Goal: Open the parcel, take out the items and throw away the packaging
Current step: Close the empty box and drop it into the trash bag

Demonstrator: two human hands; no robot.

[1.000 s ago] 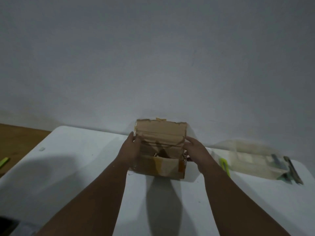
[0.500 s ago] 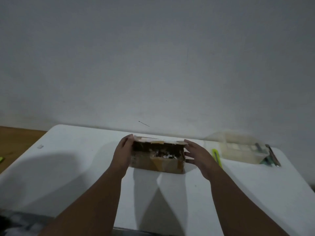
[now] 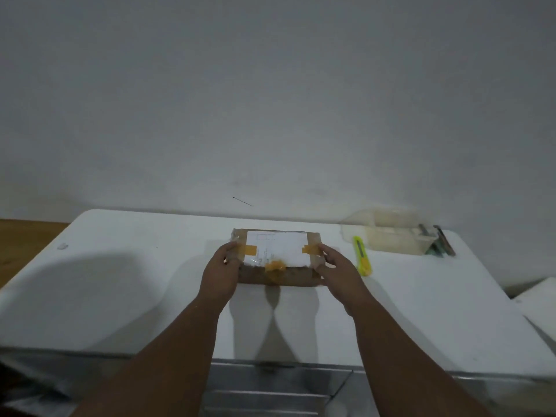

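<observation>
A brown cardboard parcel (image 3: 278,256) lies flat on the white table (image 3: 135,290), with a white label on top held down by strips of orange tape. My left hand (image 3: 221,273) grips its left end and my right hand (image 3: 338,270) grips its right end. The flaps look folded shut, so nothing inside is visible. A yellow-green utility knife (image 3: 362,255) lies just right of my right hand.
A clear plastic tray (image 3: 391,236) with dark tools at its right end stands at the back right, near the wall. A second white surface (image 3: 538,302) shows at the far right. Wooden floor (image 3: 21,239) lies left of the table.
The parcel's open side, with the lid standing up, has been turned away; the labelled, taped face is on top and the box sits flat. Both hands stay at its ends.
</observation>
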